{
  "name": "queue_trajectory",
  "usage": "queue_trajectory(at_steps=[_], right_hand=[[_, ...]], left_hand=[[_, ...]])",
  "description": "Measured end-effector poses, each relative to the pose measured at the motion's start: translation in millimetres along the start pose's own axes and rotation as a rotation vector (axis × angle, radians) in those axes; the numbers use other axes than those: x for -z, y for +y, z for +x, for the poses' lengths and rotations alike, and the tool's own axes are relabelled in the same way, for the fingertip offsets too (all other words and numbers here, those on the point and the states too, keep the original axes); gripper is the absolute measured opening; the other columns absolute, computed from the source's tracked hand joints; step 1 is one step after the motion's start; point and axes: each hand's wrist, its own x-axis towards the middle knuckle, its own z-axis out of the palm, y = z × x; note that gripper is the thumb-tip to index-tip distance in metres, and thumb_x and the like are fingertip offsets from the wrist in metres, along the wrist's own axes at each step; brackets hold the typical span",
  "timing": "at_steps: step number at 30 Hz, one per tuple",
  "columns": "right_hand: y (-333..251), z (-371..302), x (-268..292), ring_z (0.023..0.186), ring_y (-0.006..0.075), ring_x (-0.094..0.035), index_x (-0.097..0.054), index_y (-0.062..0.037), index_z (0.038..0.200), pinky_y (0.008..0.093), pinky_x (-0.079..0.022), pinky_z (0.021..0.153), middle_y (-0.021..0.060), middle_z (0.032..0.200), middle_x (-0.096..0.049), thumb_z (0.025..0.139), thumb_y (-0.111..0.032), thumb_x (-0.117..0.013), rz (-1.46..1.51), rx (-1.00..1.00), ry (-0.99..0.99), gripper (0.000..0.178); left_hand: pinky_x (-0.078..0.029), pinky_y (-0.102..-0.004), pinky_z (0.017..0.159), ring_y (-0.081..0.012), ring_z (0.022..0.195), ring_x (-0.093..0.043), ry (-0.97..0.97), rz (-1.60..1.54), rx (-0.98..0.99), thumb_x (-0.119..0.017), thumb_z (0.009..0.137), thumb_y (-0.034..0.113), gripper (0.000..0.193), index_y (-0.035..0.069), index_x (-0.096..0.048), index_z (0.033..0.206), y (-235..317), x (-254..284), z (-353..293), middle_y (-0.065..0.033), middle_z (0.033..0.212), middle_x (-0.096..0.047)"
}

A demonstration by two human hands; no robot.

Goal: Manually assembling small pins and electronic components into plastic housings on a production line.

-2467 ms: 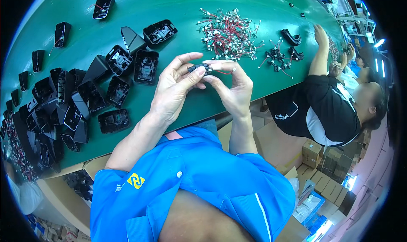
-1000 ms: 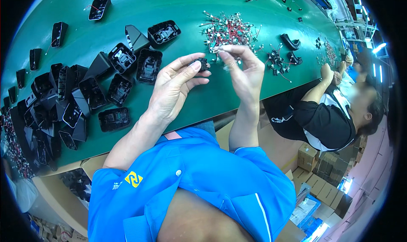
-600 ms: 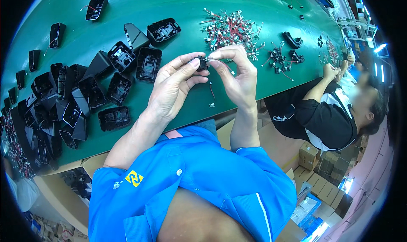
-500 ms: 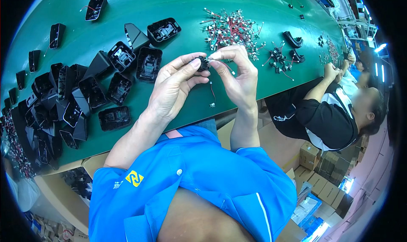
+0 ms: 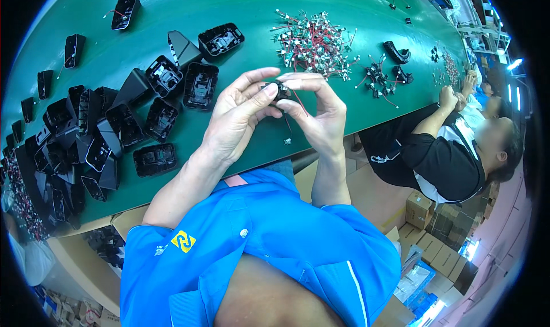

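A small black plastic part [image 5: 282,90] with a red wire [image 5: 300,102] hanging from it is held between both hands, above the near part of the green table. My left hand [image 5: 236,110] is closed, pinching the part's left side with thumb and fingers. My right hand [image 5: 322,110] bends round its other side, fingers closed at the part and the wire. The fingers hide much of the part. Below them, a loose wire with a small white connector [image 5: 287,141] lies by the table's near edge.
Several black housings [image 5: 154,160] crowd the left of the green table [image 5: 252,58]. Beyond my hands is a heap of red-wired connectors [image 5: 315,43]. Black wired parts [image 5: 378,82] and curved black pieces [image 5: 396,53] lie to the right. A co-worker [image 5: 441,146] sits at the right edge.
My right hand's fingers have shifted from pinching beside the black part to lying over its right side. The part has turned slightly, and the left fingers have lifted a little.
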Motion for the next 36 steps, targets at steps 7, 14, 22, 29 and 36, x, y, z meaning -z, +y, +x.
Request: queue_trajectory(at_steps=[7, 14, 22, 29, 36], right_hand=[[5, -12, -1, 0.088, 0.0181, -0.066, -0.068, -0.0049, 0.102, 0.0284, -0.052, 0.085, 0.0069, 0.103, -0.071, 0.079, 0.003, -0.078, -0.006, -0.136, 0.198, 0.027], [41, -10, 97, 0.088, 0.0191, -0.063, -0.067, -0.0053, 0.108, 0.0314, -0.05, 0.079, 0.0081, 0.102, -0.067, 0.082, -0.01, -0.08, -0.741, -0.121, 0.634, 0.03], [12, -63, 25, 0.09, 0.0198, -0.055, -0.069, -0.0085, 0.106, 0.0311, -0.046, 0.082, 0.0046, 0.103, -0.063, 0.076, -0.003, -0.08, -0.436, -0.026, 0.139, 0.032], [0, -85, 25, 0.1, 0.0204, -0.051, -0.073, -0.0115, 0.102, 0.0319, -0.039, 0.092, 0.0015, 0.102, -0.059, 0.075, -0.009, -0.081, -0.519, -0.146, -0.223, 0.028], [5, -85, 17, 0.1, 0.0199, -0.05, -0.073, -0.0166, 0.098, 0.0339, -0.036, 0.094, -0.0005, 0.112, -0.062, 0.074, -0.02, -0.083, -0.516, -0.032, -0.216, 0.026]], left_hand=[[-0.054, -0.0222, 0.074, -0.0129, 0.09, -0.064, 0.049, 0.067, -0.02, -0.064, 0.097, 0.009, 0.033, -0.002, -0.056, 0.127, -2, 5, -1, -0.014, 0.106, -0.066], [-0.052, -0.0225, 0.076, -0.0149, 0.092, -0.063, 0.04, 0.124, 0.019, -0.061, 0.099, 0.013, 0.032, -0.002, -0.058, 0.127, -3, -2, 1, -0.016, 0.108, -0.065], [-0.052, -0.0211, 0.075, -0.0129, 0.09, -0.063, 0.054, 0.076, 0.011, -0.062, 0.099, 0.014, 0.029, -0.001, -0.06, 0.124, -1, 10, 3, -0.0154, 0.108, -0.066], [-0.052, -0.0198, 0.073, -0.0111, 0.088, -0.063, 0.049, 0.059, 0.038, -0.063, 0.099, 0.013, 0.027, -0.001, -0.061, 0.122, -3, 6, 1, -0.0141, 0.107, -0.067], [-0.052, -0.0203, 0.074, -0.0113, 0.088, -0.063, 0.05, 0.073, 0.02, -0.062, 0.099, 0.013, 0.028, -0.001, -0.061, 0.123, -3, 7, 1, -0.0139, 0.107, -0.066]])
